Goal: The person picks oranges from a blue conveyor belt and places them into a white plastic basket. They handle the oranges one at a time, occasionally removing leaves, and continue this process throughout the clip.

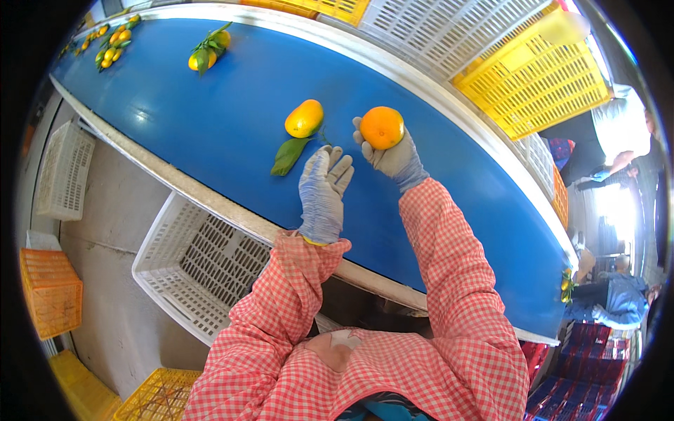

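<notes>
Both my hands wear pale knit gloves and reach over a blue conveyor belt [242, 121]. My right hand [392, 150] holds an orange citrus fruit [382, 128], its fingers curled round the left side and underside. My left hand [326, 184] holds nothing, its fingers apart, pointing up the picture. Just beyond its fingertips lies a yellow-orange citrus fruit [304, 119] with a thin stem and one long green leaf [289, 156]. Farther up the belt sits a small cluster of fruit with leaves [210, 51]. Several more fruits with leaves [112, 46] lie at the far left end.
A white plastic crate [174, 284] stands below the belt's near edge. Orange [52, 292] and yellow crates [158, 397] are at the lower left. Grey [416, 31] and yellow crates [537, 79] line the far side. Two people [621, 126] are at the right; more fruit [566, 287] lies near the belt's right end.
</notes>
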### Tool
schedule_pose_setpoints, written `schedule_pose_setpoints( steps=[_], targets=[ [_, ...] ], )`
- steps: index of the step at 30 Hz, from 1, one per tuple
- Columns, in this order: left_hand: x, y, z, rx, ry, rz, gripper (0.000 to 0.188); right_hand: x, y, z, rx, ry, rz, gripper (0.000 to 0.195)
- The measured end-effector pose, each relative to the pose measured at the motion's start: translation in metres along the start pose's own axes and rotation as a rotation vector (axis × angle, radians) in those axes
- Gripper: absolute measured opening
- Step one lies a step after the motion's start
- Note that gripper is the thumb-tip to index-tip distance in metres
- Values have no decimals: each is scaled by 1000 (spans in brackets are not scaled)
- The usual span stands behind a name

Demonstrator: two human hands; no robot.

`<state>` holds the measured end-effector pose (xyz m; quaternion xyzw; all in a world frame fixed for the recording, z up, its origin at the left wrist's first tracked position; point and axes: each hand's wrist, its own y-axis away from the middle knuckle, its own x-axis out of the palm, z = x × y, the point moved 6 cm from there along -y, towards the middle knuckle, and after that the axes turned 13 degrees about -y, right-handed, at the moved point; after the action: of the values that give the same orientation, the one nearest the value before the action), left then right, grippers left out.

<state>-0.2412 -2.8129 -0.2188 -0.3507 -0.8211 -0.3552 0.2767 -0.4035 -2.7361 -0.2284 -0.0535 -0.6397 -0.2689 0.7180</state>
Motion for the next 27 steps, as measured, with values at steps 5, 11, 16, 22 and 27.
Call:
schedule_pose_setpoints(
  steps=[5,11,16,22,27],
  targets=[
    [3,2,5,-19,-1,-6,38,8,50,-8,33,-23,52,52],
    [-4,-2,-13,54,32,-91,37,-2,104,15,-105,177,-81,48],
    [-14,-7,-37,201,43,-152,40,-8,151,49,-166,1264,-439,61],
    [-12,-3,-30,159,38,-147,43,24,149,43,-294,1630,-431,81],
    [-10,2,-27,121,53,-113,41,14,123,27,-106,1651,-482,85]
  ],
)
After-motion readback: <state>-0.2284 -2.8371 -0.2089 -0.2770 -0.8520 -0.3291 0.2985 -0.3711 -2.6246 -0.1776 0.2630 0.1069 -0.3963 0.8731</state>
